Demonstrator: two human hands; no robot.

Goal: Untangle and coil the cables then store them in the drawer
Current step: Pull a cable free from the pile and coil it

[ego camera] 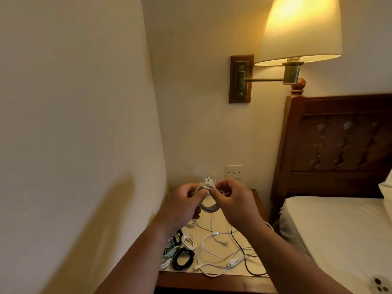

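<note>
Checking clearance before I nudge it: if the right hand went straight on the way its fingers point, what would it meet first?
The right hand points left, across the coil both hands hold. It would probably meet the left hand first; their fingertips look nearly touching, though depth is unclear.

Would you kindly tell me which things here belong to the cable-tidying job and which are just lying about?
Job: white cable coil, held by left hand and right hand; loose white cables; loose black cable; black coil, small white coil, pale green coil; nightstand.
Just about: wall lamp; wall switch; headboard; mattress.
</note>
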